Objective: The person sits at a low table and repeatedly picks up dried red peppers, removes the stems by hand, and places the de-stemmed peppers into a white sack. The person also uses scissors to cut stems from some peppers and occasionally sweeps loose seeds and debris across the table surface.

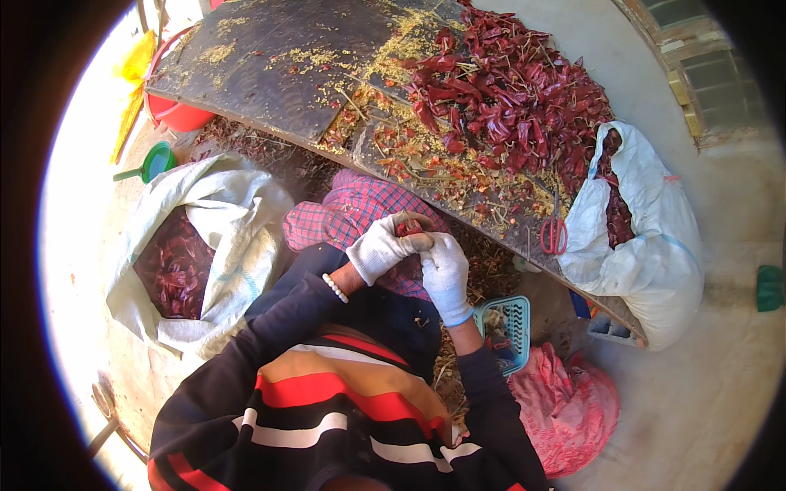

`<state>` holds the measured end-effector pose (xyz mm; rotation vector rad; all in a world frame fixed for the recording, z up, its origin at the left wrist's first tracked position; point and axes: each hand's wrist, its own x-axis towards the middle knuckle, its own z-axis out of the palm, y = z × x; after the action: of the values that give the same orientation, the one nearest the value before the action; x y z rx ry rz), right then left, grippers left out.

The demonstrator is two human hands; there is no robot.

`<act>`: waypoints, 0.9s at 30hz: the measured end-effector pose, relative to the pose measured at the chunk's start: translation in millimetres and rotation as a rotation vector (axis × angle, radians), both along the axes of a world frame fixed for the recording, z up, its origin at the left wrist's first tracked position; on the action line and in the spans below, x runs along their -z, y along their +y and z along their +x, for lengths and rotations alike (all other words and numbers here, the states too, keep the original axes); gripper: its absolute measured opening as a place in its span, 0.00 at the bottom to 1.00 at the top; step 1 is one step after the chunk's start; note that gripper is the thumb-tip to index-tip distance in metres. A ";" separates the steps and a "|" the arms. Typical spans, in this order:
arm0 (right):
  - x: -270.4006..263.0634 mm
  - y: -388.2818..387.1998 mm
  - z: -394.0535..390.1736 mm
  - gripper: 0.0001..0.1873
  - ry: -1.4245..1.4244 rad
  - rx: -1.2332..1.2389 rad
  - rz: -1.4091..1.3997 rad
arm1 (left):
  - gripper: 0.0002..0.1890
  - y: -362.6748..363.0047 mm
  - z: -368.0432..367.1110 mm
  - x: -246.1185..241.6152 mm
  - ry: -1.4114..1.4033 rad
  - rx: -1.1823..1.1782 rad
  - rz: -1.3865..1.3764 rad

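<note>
My left hand [390, 243] and my right hand [444, 265], both in whitish knit work gloves with worn fingertips, meet above my lap. Between them is a dried red chili pepper [409, 228], gripped by the left fingers; the right fingertips touch the left ones, and whether they also pinch the pepper is hidden. A checked cloth [353, 208] lies beneath the hands. Beyond them, a large heap of dried red chilies [522, 104] covers the right part of a dark board table [264, 80], with yellow seeds and broken stems scattered around it.
Left stands an open white woven sack [239, 202] holding red chilies. A second white sack [663, 245] leans at the table's right end, beside red-handled scissors [554, 235]. Near my right arm are a blue plastic basket [522, 334] and pink cloth [562, 411]. A green dipper [158, 162] lies upper left.
</note>
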<state>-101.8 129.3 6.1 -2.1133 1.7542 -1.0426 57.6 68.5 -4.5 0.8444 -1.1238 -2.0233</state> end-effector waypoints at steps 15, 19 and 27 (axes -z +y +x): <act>-17.8 -24.7 4.5 0.07 0.158 -0.099 -0.088 | 0.12 4.6 -5.5 29.4 -0.256 -0.055 -0.511; -2.7 -16.4 6.7 0.04 -0.333 0.038 0.152 | 0.11 5.7 -5.9 34.2 -0.325 -0.023 -0.639; 22.3 -15.7 -13.3 0.13 -1.321 0.190 0.420 | 0.11 2.7 -3.8 32.1 -0.205 0.111 -0.599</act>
<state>-115.1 113.7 -16.2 -0.6193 1.2404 -1.4205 53.8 71.3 -36.6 0.6900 -1.8022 -1.5568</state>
